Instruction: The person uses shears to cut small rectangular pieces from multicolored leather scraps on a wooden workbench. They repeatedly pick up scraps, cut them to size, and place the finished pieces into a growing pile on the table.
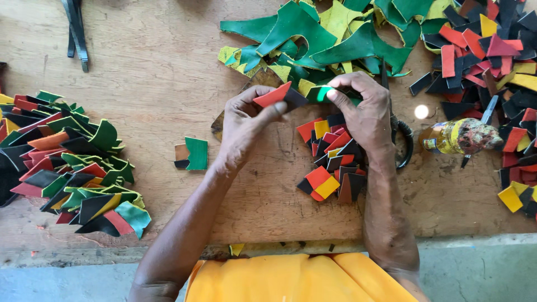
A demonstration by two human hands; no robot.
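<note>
Yellow cloth on the person's lap lies closest to the camera, at 6 o'clock, and both forearms go up from it to the wooden table. At the centre the left hand pinches a red and dark piece between thumb and forefinger. Its long axis runs from 8 o'clock to 2 o'clock, with the free end pointing toward the right hand. The right hand pinches a green piece at its fingertips, just beside the red one, at 3 o'clock from it; the two pieces look almost touching. Below the right hand, at 6 o'clock, is a small pile of cut pieces. Scissors lie partly hidden under the right wrist. A glue bottle lies at 3 o'clock, and green scraps at 12 o'clock.
</note>
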